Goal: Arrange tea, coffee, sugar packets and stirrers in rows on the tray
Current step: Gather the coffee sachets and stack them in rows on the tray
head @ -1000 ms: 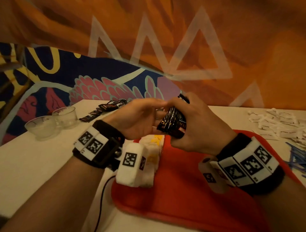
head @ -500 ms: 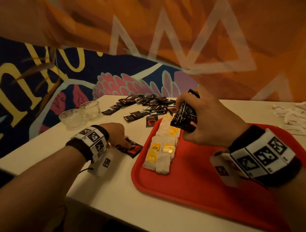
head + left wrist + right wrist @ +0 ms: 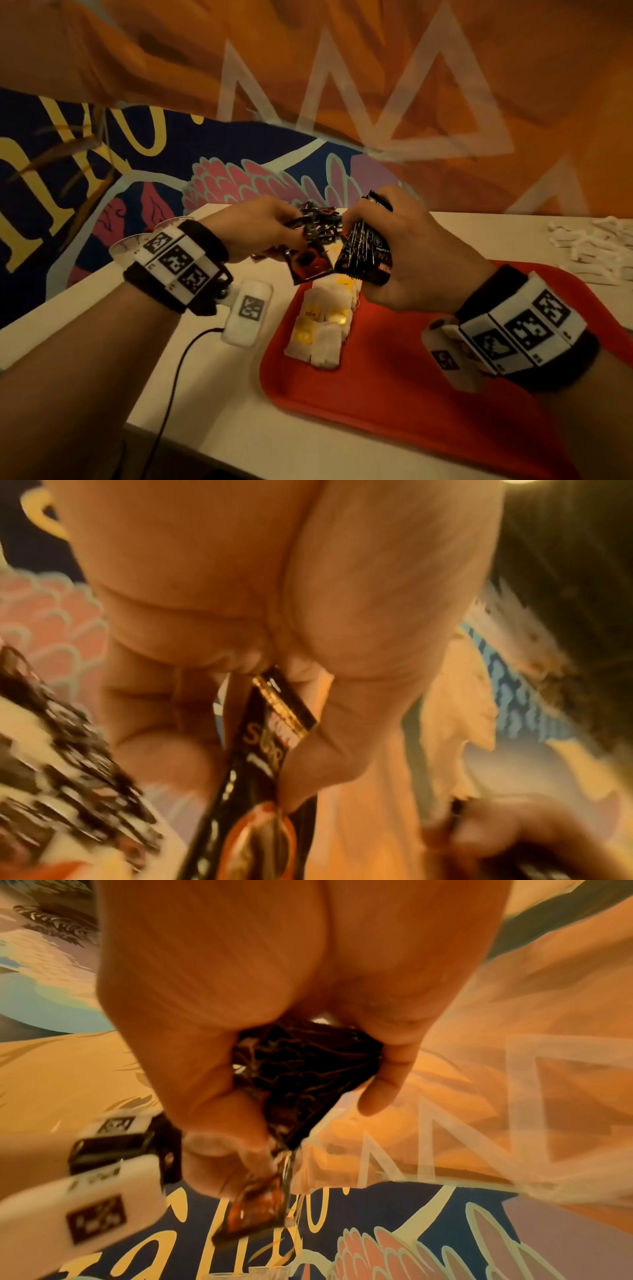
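Both hands meet above the far end of the red tray, each holding dark coffee packets.

The right hand (image 3: 407, 253) is curled around a thick bundle of coffee packets (image 3: 364, 255), thumb and fingers closed tight on it. The left hand (image 3: 255, 224) pinches a single coffee packet (image 3: 310, 263) between thumb and fingers, and it hangs down just beside the bundle. Under them, two rows of white tea bags (image 3: 323, 325) lie along the left side of the red tray (image 3: 394, 394), which sits on the white table (image 3: 212, 404). More loose coffee packets (image 3: 318, 214) lie on the table beyond the hands. A pile of white sugar packets (image 3: 596, 246) sits on the table to the far right, off the tray.
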Motion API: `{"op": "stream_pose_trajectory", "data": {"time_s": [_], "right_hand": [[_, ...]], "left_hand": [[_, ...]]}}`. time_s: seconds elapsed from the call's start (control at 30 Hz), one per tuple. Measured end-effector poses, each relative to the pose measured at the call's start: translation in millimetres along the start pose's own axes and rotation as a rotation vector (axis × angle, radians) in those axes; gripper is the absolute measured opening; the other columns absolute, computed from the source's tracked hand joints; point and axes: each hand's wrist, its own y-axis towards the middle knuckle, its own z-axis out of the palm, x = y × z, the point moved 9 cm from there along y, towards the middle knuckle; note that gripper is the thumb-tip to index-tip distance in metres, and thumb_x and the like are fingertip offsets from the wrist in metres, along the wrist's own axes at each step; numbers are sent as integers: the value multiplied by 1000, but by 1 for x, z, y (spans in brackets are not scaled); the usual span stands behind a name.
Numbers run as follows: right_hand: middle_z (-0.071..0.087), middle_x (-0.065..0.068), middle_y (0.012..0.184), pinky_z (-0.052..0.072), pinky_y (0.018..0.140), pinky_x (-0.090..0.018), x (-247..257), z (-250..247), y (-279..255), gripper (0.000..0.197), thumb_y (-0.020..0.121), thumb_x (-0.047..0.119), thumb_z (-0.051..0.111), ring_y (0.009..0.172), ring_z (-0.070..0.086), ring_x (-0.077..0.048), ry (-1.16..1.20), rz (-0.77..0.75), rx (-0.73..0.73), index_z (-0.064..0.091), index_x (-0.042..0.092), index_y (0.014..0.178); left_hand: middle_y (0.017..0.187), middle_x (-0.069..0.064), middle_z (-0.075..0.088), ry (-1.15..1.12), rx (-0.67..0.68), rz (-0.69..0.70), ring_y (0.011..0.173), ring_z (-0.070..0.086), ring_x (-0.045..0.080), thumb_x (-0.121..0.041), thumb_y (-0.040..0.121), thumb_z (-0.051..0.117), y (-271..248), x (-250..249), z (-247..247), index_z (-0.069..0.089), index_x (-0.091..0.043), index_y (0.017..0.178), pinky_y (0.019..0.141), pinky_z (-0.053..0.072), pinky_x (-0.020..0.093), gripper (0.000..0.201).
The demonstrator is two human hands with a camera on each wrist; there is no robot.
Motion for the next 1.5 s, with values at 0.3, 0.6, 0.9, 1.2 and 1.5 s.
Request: {"op": "stream_pose_trajectory", "data": {"time_s": [0.3,0.6,0.9,1.2,1.5], "right_hand": [[40,-3,134,43,101,-45,-8,-31,1,71,62,30,74,125,42,-27,12,-27,-88,49,25,129],[40,-3,136,40,106,-43,-23,-36,1,75,67,49,70,129,41,-26,-47,-36,-83,43,27,133],[55,-3,116,50,85,-43,-25,-26,0,84,65,37,73,106,55,-21,7,-7,-82,38,24,140],[51,6,132,35,106,-49,-27,-6,-2,117,64,52,72,127,46,-20,-194,76,37,-2,37,153],[23,15,155,33,113,-38,-41,-19,-4,129,49,70,81,141,26,-7,161,161,23,9,41,153]], "left_hand": [[88,12,71,-985,401,355,77,70,17,-3,89,55,10,-72,51,71,-5,101,69,55,25,20],[114,27,57,-1051,334,334,106,54,36,-45,86,67,48,-62,83,73,-6,107,89,52,38,45],[125,14,64,-1376,511,320,120,60,30,-49,93,52,40,-76,118,66,-10,125,102,48,41,53],[117,13,66,-1331,568,393,110,65,29,-35,71,89,29,-70,127,71,-12,117,95,53,42,54],[100,18,71,-1255,449,384,90,71,28,-1,75,61,33,-59,112,69,-2,111,78,59,36,37]]}}
